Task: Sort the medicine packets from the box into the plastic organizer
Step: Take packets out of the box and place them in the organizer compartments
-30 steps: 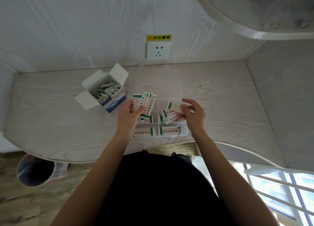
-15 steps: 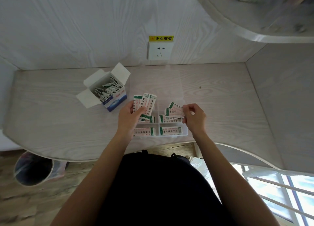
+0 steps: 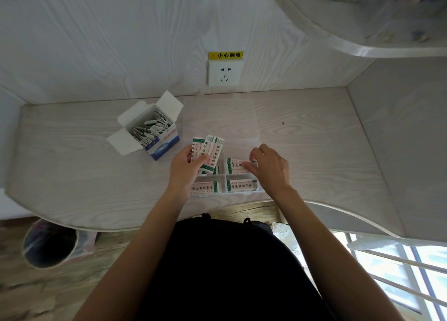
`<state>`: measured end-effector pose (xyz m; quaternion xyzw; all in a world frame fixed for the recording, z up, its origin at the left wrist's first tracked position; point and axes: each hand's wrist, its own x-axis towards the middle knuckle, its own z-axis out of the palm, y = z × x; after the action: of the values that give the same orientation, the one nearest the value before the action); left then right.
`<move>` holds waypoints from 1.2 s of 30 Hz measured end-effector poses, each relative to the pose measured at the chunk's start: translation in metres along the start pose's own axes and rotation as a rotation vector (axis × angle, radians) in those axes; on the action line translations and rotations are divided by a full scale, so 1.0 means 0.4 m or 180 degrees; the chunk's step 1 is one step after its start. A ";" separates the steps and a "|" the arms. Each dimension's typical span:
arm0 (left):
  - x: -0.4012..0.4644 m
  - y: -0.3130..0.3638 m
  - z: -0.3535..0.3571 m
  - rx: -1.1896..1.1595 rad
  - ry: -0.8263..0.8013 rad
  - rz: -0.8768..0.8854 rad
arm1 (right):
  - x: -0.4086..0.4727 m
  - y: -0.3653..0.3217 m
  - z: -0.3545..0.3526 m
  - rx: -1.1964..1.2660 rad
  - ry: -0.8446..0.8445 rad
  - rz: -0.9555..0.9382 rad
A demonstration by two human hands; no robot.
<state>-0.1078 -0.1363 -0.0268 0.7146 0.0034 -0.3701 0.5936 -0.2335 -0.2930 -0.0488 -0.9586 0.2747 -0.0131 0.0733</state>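
The desk (image 3: pixel 72 166) is carrying the open box (image 3: pixel 147 129), still full of packets and unmoved, left of the clear organizer (image 3: pixel 219 120). The left hand (image 3: pixel 186 168) is still gripping a fanned bunch of packets (image 3: pixel 208 151), fingers curled around it. The right hand (image 3: pixel 271 166), which was holding packets tilted above the tray, is now pressing them (image 3: pixel 238 167) flat into a right-side compartment with curled fingertips.

Pale wood-grain desk (image 3: pixel 314 151) under open box (image 3: pixel 154 137), clear organizer (image 3: pixel 219 120).
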 end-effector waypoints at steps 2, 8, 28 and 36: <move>-0.003 0.000 0.000 0.0007 -0.0002 0.0015 | 0.004 -0.008 0.000 -0.0150 0.0119 -0.0172; -0.010 0.000 -0.001 -0.0036 0.0007 0.0023 | 0.004 -0.023 -0.004 0.0475 -0.0004 -0.0161; -0.004 -0.021 -0.002 -0.0149 -0.0010 -0.0033 | 0.008 -0.042 -0.009 0.0564 -0.0435 0.0204; 0.001 -0.024 -0.007 -0.0244 -0.0003 -0.0014 | 0.029 -0.026 -0.028 0.0889 -0.0744 0.0077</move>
<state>-0.1104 -0.1312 -0.0349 0.6911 0.0188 -0.3713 0.6198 -0.2190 -0.2917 -0.0362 -0.9307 0.2713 0.0613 0.2374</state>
